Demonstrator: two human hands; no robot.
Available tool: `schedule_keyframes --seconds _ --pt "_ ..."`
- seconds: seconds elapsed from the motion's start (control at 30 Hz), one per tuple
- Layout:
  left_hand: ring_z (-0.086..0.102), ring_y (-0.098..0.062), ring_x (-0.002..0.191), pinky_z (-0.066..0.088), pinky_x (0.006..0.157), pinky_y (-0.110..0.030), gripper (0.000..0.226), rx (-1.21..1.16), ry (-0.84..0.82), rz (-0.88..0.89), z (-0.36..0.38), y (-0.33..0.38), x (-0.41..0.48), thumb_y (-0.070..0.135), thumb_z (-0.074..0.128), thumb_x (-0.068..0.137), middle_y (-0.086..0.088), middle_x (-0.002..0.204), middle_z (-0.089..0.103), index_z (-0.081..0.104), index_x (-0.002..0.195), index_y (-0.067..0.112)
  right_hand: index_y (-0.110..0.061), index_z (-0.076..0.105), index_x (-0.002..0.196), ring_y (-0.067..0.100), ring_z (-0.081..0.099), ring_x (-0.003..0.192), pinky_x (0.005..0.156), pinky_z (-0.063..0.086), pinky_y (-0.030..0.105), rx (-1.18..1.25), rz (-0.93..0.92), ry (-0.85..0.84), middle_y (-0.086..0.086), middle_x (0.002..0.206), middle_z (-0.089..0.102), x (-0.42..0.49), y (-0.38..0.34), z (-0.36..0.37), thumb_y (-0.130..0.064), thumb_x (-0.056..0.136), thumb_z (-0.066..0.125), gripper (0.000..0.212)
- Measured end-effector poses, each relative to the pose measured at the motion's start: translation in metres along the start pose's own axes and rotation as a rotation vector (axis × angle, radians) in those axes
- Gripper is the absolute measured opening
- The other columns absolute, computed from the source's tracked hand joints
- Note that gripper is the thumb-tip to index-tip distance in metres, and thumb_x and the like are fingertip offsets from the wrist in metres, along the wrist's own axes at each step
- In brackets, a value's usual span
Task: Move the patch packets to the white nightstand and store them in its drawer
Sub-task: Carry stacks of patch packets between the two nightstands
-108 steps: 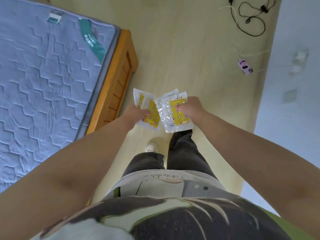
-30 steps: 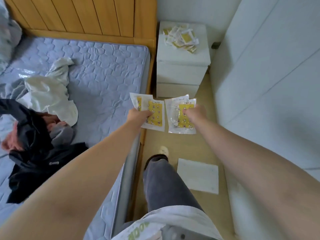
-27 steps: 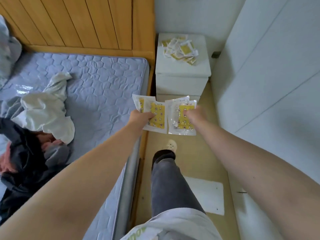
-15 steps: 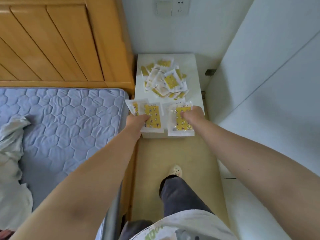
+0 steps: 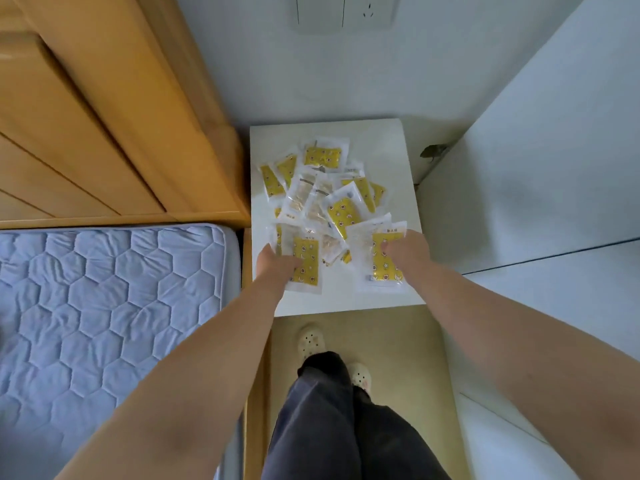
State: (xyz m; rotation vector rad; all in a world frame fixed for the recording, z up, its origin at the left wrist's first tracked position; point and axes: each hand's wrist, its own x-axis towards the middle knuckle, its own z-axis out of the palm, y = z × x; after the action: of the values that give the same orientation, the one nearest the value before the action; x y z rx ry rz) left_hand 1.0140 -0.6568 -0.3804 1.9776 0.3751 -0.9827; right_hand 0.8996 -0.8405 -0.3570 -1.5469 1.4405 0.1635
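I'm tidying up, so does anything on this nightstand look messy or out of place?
Yes: the patch packets lie in a loose, overlapping heap on the white nightstand, tilted every which way. The left hand and right hand each grip more of them.

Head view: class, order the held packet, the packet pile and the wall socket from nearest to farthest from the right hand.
1. Held packet: gripped in the right hand.
2. Packet pile: just beyond, on the nightstand.
3. Wall socket: high on the far wall.
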Motion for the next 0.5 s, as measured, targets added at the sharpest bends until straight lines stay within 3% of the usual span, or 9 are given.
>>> schedule_keyframes --seconds 0.03,0.07,0.13,0.23,0.27,0.33,0.4,0.5 --pt "0.052 -0.02 0.092 0.042 0.068 -0.028 0.065 0.023 -0.018 0.005 0.005 0.003 0.011 0.008 0.07 0.083 -0.005 0.117 0.054 0.039 0.14 0.009 -0.005 0.056 0.079 0.016 0.042 0.053 0.049 0.034 0.026 -0.021 -0.004 0.011 0.005 0.067 0.047 0.009 -0.005 0.008 -0.001 0.083 0.055 0.007" --pt "0.051 -0.021 0.096 0.042 0.067 -0.027 0.069 0.046 -0.032 0.024 0.012 0.007 0.021 0.008 0.07 0.083 -0.003 0.123 0.052 0.035 0.143 0.01 -0.011 0.05 0.07 0.017 0.043 0.053 0.048 0.034 0.025 -0.013 -0.015 0.015 0.003 0.065 0.047 0.02 -0.009 0.017 -0.001 0.082 0.055 0.017" --pt "0.05 -0.023 0.11 0.042 0.069 -0.026 0.081 0.062 -0.054 0.068 0.025 0.015 0.036 0.007 0.069 0.083 -0.002 0.141 0.042 0.023 0.149 0.015 -0.014 0.048 0.067 0.019 0.046 0.055 0.046 0.035 0.023 0.02 -0.045 0.034 0.0 0.061 0.047 0.037 -0.019 0.033 -0.002 0.082 0.054 0.021" --pt "0.038 -0.024 0.13 0.047 0.081 -0.031 0.097 0.241 -0.001 0.271 0.043 0.022 0.053 0.008 0.068 0.084 -0.004 0.157 0.02 0.003 0.153 0.029 -0.009 0.057 0.092 0.022 0.054 0.073 0.054 0.039 0.025 -0.017 -0.111 0.115 0.004 0.08 0.057 0.057 -0.03 0.056 -0.01 0.088 0.055 0.005" --pt "0.027 -0.026 0.139 0.043 0.097 -0.037 0.099 0.453 0.045 0.387 0.047 0.021 0.062 0.017 0.069 0.085 -0.004 0.158 0.013 -0.003 0.153 0.03 -0.006 0.055 0.109 0.023 0.056 0.086 0.064 0.041 0.026 -0.062 -0.135 0.154 0.007 0.095 0.059 0.064 -0.03 0.062 -0.013 0.09 0.055 0.02" --pt "0.001 -0.03 0.147 0.014 0.117 -0.047 0.1 0.953 0.08 0.587 0.052 0.013 0.083 0.046 0.062 0.087 -0.007 0.16 -0.007 -0.013 0.151 0.032 -0.004 0.038 0.136 0.027 0.049 0.114 0.087 0.04 0.031 -0.172 -0.163 0.214 0.013 0.126 0.05 0.076 -0.024 0.073 -0.018 0.092 0.057 0.049" --pt "-0.018 -0.032 0.145 -0.003 0.116 -0.051 0.101 1.214 0.03 0.654 0.057 0.007 0.101 0.067 0.05 0.083 -0.008 0.157 -0.024 -0.019 0.149 0.033 -0.004 0.02 0.147 0.031 0.036 0.129 0.101 0.034 0.035 -0.267 -0.188 0.221 0.016 0.142 0.035 0.084 -0.016 0.084 -0.022 0.092 0.058 0.069" --pt "-0.024 -0.035 0.143 -0.007 0.115 -0.053 0.103 1.262 0.024 0.654 0.066 -0.002 0.115 0.074 0.046 0.08 -0.009 0.155 -0.03 -0.018 0.149 0.034 -0.005 0.009 0.15 0.033 0.024 0.139 0.111 0.025 0.038 -0.369 -0.265 0.215 0.017 0.152 0.023 0.092 -0.004 0.098 -0.029 0.094 0.053 0.076"
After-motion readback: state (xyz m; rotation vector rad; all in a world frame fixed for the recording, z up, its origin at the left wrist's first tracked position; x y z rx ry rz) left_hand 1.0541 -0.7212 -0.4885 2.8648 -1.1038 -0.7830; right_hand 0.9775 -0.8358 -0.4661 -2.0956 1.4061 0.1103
